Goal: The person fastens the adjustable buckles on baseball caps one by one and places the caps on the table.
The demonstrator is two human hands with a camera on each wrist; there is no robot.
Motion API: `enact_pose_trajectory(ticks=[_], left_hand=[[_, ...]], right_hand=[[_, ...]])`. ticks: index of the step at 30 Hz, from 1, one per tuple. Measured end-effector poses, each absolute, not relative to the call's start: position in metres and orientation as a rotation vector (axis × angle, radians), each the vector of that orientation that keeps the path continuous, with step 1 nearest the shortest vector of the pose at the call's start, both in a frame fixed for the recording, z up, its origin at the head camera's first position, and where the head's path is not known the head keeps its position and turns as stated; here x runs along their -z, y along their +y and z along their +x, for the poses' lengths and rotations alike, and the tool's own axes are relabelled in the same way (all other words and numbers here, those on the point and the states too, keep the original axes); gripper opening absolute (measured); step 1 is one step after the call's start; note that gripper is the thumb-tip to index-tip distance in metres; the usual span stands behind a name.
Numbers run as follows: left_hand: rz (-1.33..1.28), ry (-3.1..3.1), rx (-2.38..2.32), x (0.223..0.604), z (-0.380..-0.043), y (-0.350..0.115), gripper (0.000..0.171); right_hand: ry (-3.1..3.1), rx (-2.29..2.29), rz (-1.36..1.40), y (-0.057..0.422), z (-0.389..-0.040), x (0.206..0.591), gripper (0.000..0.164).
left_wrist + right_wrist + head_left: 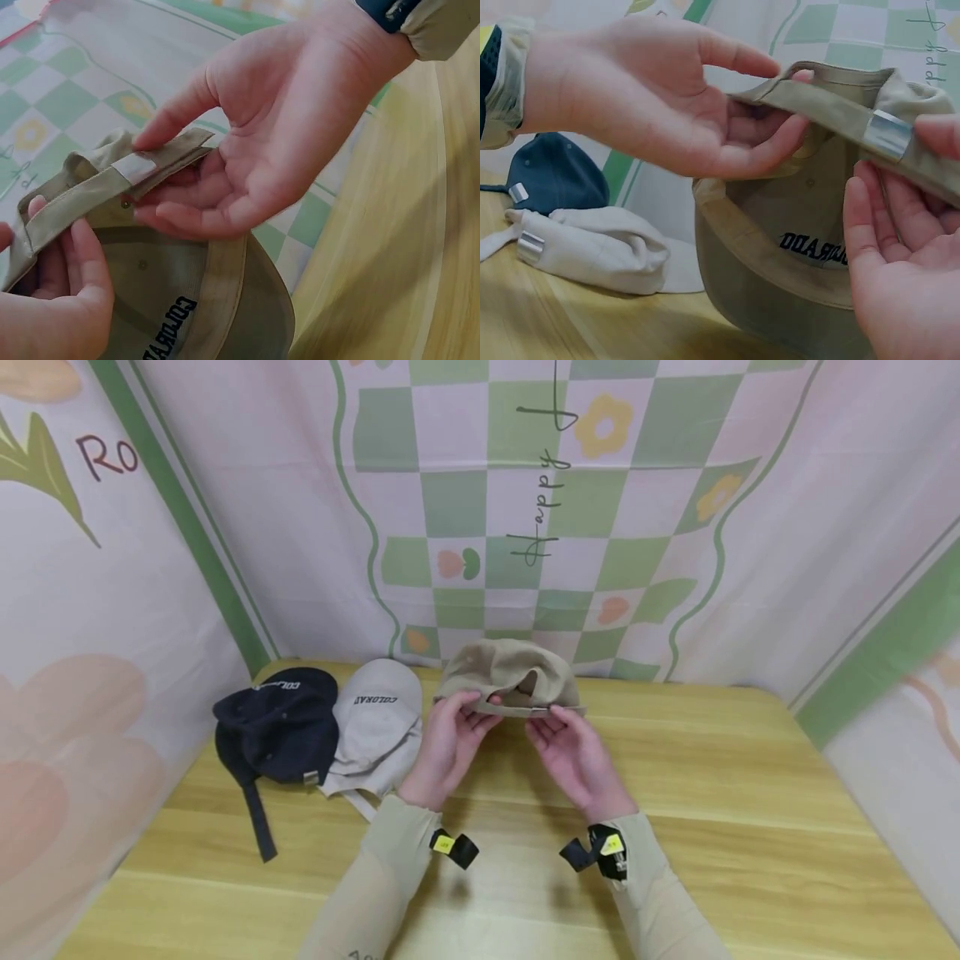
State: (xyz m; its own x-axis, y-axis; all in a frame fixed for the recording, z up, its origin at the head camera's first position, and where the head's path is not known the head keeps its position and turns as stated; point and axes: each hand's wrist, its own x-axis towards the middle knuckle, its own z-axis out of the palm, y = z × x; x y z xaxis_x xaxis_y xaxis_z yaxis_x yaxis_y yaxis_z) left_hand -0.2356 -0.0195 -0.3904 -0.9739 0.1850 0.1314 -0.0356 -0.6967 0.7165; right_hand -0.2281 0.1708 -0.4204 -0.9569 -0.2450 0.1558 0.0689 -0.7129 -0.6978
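Note:
A khaki baseball cap (510, 664) is held up over the far part of the table, its back opening facing me. My left hand (450, 739) grips the back strap (79, 201) at one side, thumb above and fingers beneath. At the strap's other side my right hand (576, 760) pinches it by the silver metal buckle (889, 135), the thumb beside the metal. Dark lettering (810, 246) shows through the opening, near the sweatband (761, 259). The brim (271, 300) hangs below the hands in the left wrist view.
To the left, a navy cap (288, 727) lies with its loose strap (258, 818) trailing on the wooden table (735, 827). Beside it is an off-white cap (382, 702) with dark lettering. A patterned cloth (450, 502) hangs behind the table.

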Motion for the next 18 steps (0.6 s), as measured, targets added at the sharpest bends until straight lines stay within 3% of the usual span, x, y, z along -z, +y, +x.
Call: enact_pose_trajectory(ticks=[5, 12, 18], left_hand=[[0.232, 1.183, -2.768, 0.3921, -0.2365, -0.0178, 0.008], [0.229, 1.093, -2.814, 0.3922, -0.2389, -0.0185, 0.035], [0.213, 0.86, -2.855, 0.3924, -0.2425, -0.0225, 0.033]], right_hand=[[1.068, 2.81, -0.276, 0.1727, -0.2304, 0.419, 0.022], [1.039, 2.841, -0.185, 0.1748, -0.2288, 0.4174, 0.019], [1.071, 2.841, -0.111, 0.1763, -0.229, 0.4195, 0.01]])
